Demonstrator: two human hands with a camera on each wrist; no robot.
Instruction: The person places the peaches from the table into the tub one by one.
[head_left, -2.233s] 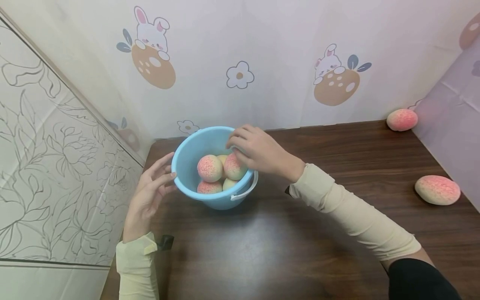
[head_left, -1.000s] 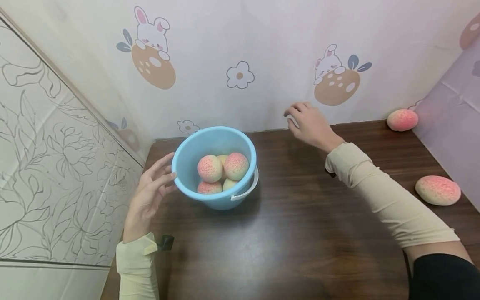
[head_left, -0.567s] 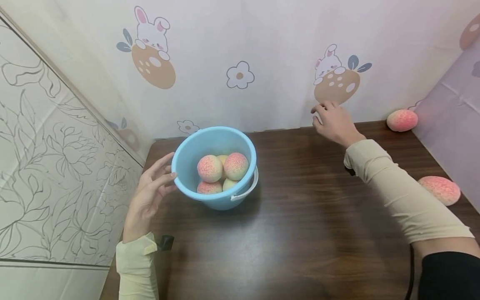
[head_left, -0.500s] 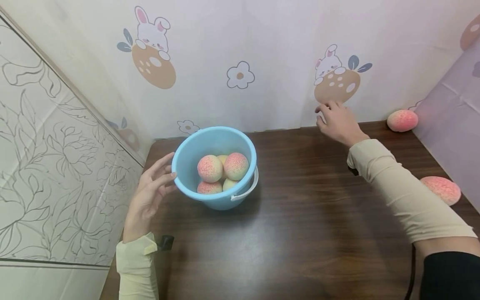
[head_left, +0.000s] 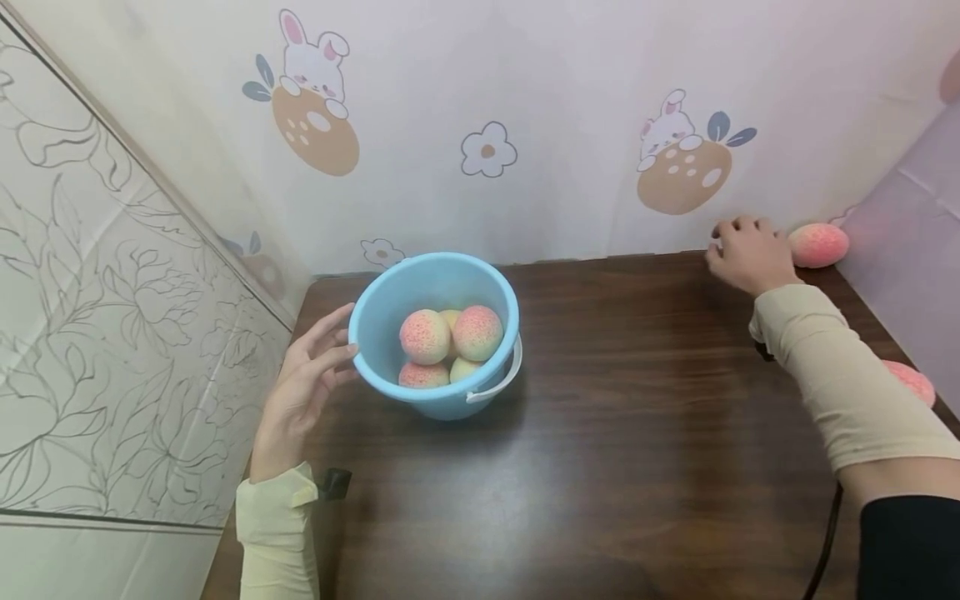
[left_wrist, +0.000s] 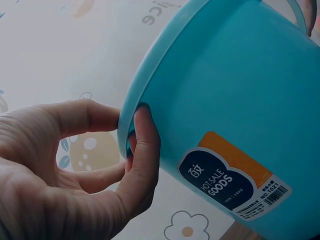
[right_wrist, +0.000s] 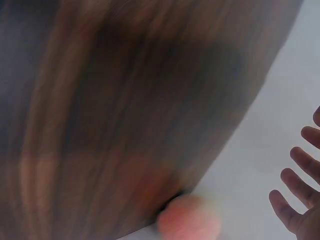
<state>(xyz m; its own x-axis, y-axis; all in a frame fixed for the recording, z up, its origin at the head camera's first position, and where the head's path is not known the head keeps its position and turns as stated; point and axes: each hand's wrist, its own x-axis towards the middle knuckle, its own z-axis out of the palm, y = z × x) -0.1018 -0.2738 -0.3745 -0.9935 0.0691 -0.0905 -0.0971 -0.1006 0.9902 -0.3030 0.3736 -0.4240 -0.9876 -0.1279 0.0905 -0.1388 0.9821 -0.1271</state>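
A light-blue bucket [head_left: 442, 407] with a white handle [head_left: 498, 383] stands at the back left of the table, holding several pink-and-yellow peaches [head_left: 425, 337]. My left hand [head_left: 300, 383] pinches its rim from the left; the left wrist view shows the thumb and fingers [left_wrist: 145, 145] on either side of that edge. Over the back right of the table, my right hand [head_left: 753, 254] has nothing in it, its fingers [right_wrist: 285, 210] spread in the right wrist view. Just right of it in the head view lies a loose peach [head_left: 819, 245], blurred in the right wrist view.
Another peach [head_left: 911, 382] lies near the table's right edge, partly hidden by my right sleeve. Printed walls close off the back, left and right of the dark wooden table [head_left: 600, 467]. A black cable [head_left: 825, 542] hangs below my right forearm.
My right hand has left the bucket and travelled right across the table toward the back-right peach. My left hand and the bucket have stayed put; the head view has shifted slightly.
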